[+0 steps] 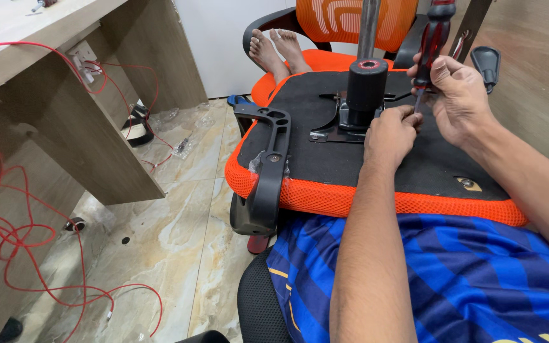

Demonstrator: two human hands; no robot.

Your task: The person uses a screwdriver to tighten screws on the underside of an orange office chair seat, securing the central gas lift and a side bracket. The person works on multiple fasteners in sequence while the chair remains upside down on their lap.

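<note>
An upturned orange chair seat (344,198) with a black underside rests on my lap. A black cylinder (366,84) stands on its metal mechanism plate (328,130). My right hand (455,95) grips a red and black screwdriver (434,38), tip pointing down at the plate. My left hand (390,132) pinches something small by the screwdriver tip, fingers closed; what it holds is hidden. A black armrest (268,171) is fixed on the seat's left side.
A second orange mesh chair (351,22) stands beyond, with another person's bare feet (277,47) on its seat. A wooden desk (65,108) is at left, with red cables (27,235) trailing over the tiled floor. Plastic wrappers lie by the desk leg.
</note>
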